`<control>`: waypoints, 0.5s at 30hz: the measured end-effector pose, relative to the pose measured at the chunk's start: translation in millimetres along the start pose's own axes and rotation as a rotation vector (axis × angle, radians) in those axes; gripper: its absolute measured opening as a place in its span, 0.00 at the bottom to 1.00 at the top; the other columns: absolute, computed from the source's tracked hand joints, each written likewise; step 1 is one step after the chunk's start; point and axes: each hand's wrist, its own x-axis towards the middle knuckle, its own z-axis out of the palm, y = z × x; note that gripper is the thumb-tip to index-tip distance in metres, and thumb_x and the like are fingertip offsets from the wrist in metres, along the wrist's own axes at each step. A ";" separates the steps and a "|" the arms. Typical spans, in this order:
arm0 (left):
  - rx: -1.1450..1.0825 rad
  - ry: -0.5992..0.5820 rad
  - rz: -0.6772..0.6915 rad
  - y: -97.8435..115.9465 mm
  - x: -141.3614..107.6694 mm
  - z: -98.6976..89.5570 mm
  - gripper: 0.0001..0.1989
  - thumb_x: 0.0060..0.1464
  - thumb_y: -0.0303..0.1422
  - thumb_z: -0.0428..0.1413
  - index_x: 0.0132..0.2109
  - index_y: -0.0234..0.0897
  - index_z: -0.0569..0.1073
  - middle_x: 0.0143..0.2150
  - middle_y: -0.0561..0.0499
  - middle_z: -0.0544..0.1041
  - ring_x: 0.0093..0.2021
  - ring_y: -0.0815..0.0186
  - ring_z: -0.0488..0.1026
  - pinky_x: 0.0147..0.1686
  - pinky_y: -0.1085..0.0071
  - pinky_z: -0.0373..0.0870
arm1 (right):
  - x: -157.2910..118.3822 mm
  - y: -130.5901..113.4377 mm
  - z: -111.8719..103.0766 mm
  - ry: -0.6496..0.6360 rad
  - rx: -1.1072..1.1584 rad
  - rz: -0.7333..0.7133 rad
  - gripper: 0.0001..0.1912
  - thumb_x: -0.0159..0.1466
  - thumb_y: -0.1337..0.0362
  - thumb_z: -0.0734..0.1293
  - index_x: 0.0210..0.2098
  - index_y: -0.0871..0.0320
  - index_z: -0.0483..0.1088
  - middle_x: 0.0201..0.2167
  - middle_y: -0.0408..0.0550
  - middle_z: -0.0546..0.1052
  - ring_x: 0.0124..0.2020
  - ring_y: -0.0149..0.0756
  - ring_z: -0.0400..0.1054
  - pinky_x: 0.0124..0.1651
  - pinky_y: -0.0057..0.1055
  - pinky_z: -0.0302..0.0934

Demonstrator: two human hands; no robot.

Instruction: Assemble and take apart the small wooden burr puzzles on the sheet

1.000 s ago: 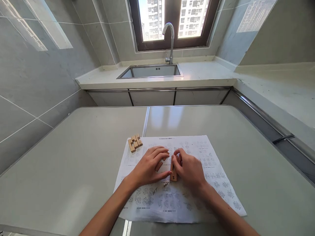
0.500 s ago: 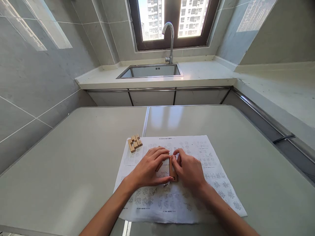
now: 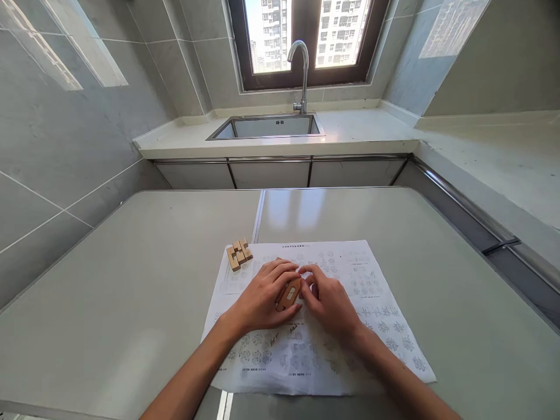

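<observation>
From the head camera, I read clock positions around the wooden block (image 3: 289,294), with twelve pointing to the sink (image 3: 262,137). The table (image 3: 131,280) spreads wide from the paper sheet (image 3: 350,367) toward nine and three o'clock. Its far edge crosses at twelve, in front of the cabinets (image 3: 270,175), and its rounded corners lie toward ten and two. The tiled wall (image 3: 87,134) runs along the left side, from nine to eleven. My tightest room is between the two hands, which nearly meet over the sheet.

The block is low over the middle of the sheet, slanting from seven toward one o'clock. It looks reddish brown, with a pale, elongated patch on its face; its ends are partly hidden by fingers. My left hand (image 3: 265,294) is half curled around it, the fingers along the upper side and the thumb at the lower edge, holding it. My right hand (image 3: 330,300) comes in from four o'clock with fingers bent and nearly closed, the tips at the block's right end; I cannot tell whether they pinch it.

At ten o'clock, the lighter notched wood pieces (image 3: 239,254) sit together over the sheet's top left corner, apart from my left hand.
</observation>
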 end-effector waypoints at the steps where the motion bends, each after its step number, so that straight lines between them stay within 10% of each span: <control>1: 0.003 0.001 -0.007 0.2 0.0 0.2 0.26 0.60 0.31 0.61 0.64 0.45 0.69 0.64 0.43 0.75 0.68 0.50 0.69 0.68 0.48 0.67 | 0.0 -0.1 0.1 -0.004 0.008 -0.002 0.12 0.74 0.60 0.59 0.51 0.53 0.69 0.32 0.42 0.83 0.24 0.36 0.73 0.31 0.30 0.61; 15: 0.137 0.090 -0.141 -9.2 -2.0 6.7 0.20 0.62 0.27 0.56 0.60 0.44 0.72 0.63 0.44 0.76 0.68 0.51 0.68 0.68 0.47 0.66 | -1.4 2.1 3.6 -0.005 -0.073 -0.082 0.12 0.73 0.64 0.59 0.55 0.54 0.67 0.37 0.42 0.81 0.23 0.33 0.70 0.33 0.31 0.60</control>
